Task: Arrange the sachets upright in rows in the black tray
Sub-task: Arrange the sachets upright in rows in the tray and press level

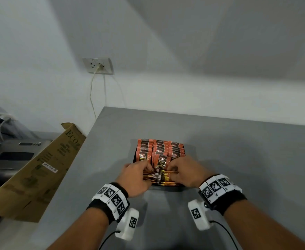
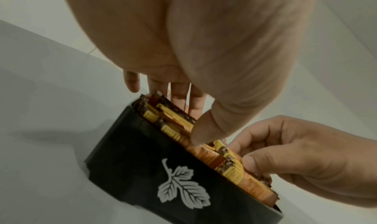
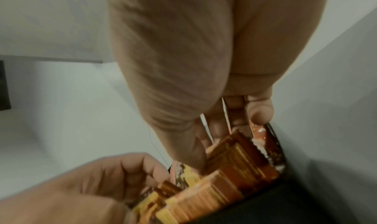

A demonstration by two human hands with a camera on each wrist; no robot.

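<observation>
A black tray [image 1: 134, 156] stands on the grey table, packed with rows of upright orange and black sachets [image 1: 161, 149]. Both hands work at the tray's near end. My left hand [image 1: 139, 175] has its fingers pushed down between the near-left sachets [image 2: 169, 119], and its thumb closes on them from the front. My right hand [image 1: 181, 173] grips the near-right sachets [image 3: 234, 163] the same way, fingers slid between packets and thumb on their tops. The left wrist view shows the tray's [image 2: 142, 146] black front wall with a white leaf logo. The hands hide the nearest row.
A flattened cardboard box [image 1: 40, 168] leans off the table's left edge, beside a grey machine [image 1: 13, 152]. A wall socket [image 1: 98, 65] with a hanging cable sits behind. Bare table surface [image 1: 247, 150] lies right of the tray.
</observation>
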